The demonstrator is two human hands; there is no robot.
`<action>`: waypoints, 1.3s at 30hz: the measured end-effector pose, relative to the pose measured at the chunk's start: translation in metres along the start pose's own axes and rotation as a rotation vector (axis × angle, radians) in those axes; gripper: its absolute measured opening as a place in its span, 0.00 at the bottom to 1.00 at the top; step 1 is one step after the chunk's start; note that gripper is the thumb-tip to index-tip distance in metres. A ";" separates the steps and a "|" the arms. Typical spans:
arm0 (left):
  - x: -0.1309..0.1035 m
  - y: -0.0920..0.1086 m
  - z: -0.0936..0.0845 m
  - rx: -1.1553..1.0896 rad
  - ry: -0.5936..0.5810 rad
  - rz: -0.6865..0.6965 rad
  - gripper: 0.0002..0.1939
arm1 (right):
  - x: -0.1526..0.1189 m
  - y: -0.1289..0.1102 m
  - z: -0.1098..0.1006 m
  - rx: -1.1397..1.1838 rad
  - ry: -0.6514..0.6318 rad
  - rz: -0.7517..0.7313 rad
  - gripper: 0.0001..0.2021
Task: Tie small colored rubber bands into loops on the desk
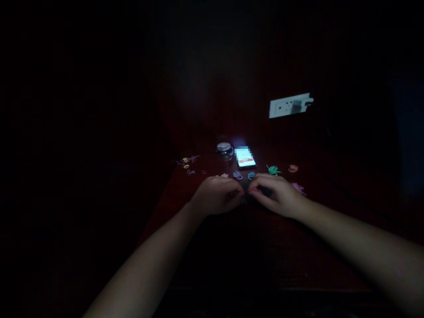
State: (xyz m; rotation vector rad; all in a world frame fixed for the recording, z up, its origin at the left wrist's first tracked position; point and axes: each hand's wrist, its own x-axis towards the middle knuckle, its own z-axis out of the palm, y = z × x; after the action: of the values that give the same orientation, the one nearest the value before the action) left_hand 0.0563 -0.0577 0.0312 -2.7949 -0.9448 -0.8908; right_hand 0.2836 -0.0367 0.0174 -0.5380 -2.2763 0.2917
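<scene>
Strand, thin, purplish, elastic-looking: apparently being pinched between left hand and right hand, both bare, fingertips nearly meeting, above dark-red wooden table. Risk: by overstretching in dim light, grip could be being weakened, strand lost. Appearance: short, slender; shape being obscured by fingers.

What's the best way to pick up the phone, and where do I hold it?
I'd hold the phone by its two long edges, close to the near end. Bring your right hand in from above and the near right side. It lies flat with its lit screen up, and the round container sits close by its far left corner.
</scene>
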 end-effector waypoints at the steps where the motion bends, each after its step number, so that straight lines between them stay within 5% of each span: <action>1: 0.000 0.000 0.000 0.003 -0.003 -0.002 0.05 | 0.000 0.001 -0.001 -0.014 -0.001 -0.005 0.03; 27: -0.005 -0.012 0.001 0.042 0.004 -0.026 0.06 | 0.000 0.015 -0.013 -0.112 -0.142 0.034 0.05; 33: -0.012 -0.042 -0.001 0.205 -0.027 -0.459 0.07 | 0.001 0.034 -0.027 -0.246 -0.214 0.097 0.07; 39: -0.036 -0.102 -0.006 0.413 -0.020 -0.819 0.12 | -0.002 0.053 -0.032 -0.290 -0.298 0.186 0.05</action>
State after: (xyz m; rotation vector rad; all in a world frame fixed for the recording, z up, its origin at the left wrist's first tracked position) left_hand -0.0290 0.0041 0.0043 -2.0466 -2.0542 -0.5981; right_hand 0.3240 0.0101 0.0187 -0.9114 -2.5798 0.1384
